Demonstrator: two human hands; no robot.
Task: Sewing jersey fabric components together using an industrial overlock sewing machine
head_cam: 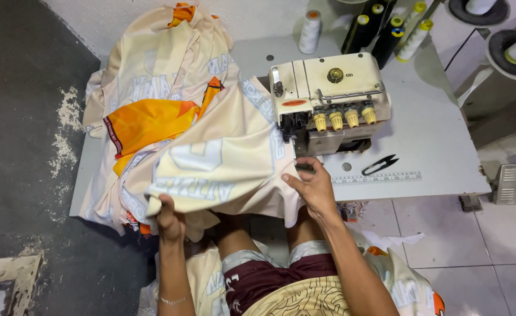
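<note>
My left hand (169,217) grips the near edge of the cream fabric (223,158), fingers curled under it. My right hand (312,186) lies flat, fingers together, pressing the fabric's edge just below the machine (328,96). The fabric spreads across the table (439,146) left of the machine. Black snips (379,165) lie to the right.

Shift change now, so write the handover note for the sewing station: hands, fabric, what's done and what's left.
Left hand grips the cream fabric at its near edge. Right hand presses the fabric edge flat by the overlock machine foot. Cream-and-orange garments are heaped at the table's left; black snips lie right of the machine. Done: edge brought up to the foot. Left: whether this seam is sewn can't be told.
</note>
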